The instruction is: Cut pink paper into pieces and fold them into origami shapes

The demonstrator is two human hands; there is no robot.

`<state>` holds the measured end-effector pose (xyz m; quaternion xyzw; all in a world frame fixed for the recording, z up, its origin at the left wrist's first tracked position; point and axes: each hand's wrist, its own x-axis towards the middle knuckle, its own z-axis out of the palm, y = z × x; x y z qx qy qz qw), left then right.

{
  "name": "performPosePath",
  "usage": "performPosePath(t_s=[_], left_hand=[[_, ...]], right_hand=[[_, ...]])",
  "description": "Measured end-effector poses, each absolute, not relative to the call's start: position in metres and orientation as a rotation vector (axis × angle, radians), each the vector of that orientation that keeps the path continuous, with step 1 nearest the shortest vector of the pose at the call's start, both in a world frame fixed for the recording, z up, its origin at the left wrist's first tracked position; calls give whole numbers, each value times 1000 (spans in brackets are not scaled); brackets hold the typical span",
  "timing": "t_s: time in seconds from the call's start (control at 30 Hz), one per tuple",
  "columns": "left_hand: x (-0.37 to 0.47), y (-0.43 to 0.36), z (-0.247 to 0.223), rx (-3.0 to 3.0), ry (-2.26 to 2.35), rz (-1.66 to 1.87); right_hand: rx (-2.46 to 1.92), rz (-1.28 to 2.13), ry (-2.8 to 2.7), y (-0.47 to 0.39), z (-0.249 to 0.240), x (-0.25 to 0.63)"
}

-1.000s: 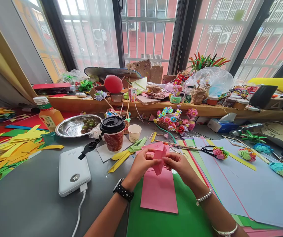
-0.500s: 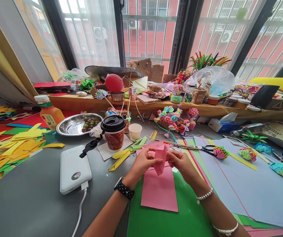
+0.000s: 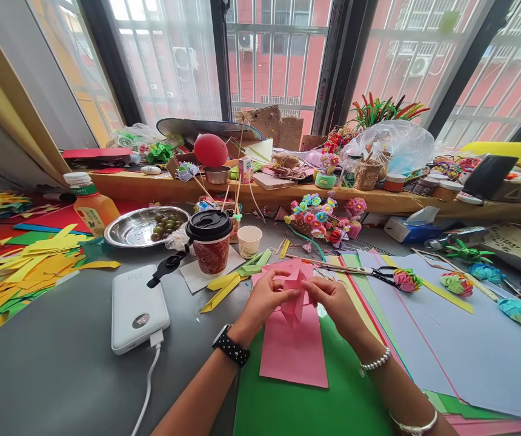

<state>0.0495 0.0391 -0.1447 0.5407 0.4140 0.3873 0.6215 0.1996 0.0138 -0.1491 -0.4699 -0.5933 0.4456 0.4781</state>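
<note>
Between my two hands is a folded piece of pink paper (image 3: 293, 307), partly opened into a shape with creased faces. My left hand (image 3: 267, 297) pinches its left side between thumb and fingers. On the other side, my right hand (image 3: 331, 297) grips its right edge with thumb and forefinger. Below lies a flat pink paper sheet (image 3: 294, 360) on a green sheet (image 3: 351, 387). Folded yellow and green paper strips (image 3: 226, 284) rest left of my hands. Black-handled scissors (image 3: 378, 274) lie to the right beside a folded paper bud (image 3: 406, 280).
A white power bank (image 3: 139, 309) with a cable, a lidded coffee cup (image 3: 210, 242), a paper cup (image 3: 249, 241) and a metal plate (image 3: 122, 230) with green fruit stand to the left. Pale blue sheets (image 3: 469, 345) spread across the right. Craft items crowd the wooden sill (image 3: 165, 192).
The pink paper has turned slightly and its upper and lower folds look different. My right fingers have shifted a little left along its edge.
</note>
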Motion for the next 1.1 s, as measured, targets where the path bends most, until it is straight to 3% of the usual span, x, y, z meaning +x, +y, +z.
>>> performPosePath(t_s=[0.3, 1.1], left_hand=[[48, 39, -144, 1283, 936, 812], [50, 39, -148, 1261, 973, 820]], right_hand=[[-1037, 1325, -1251, 17, -158, 201], [-1042, 1309, -1104, 20, -168, 196]])
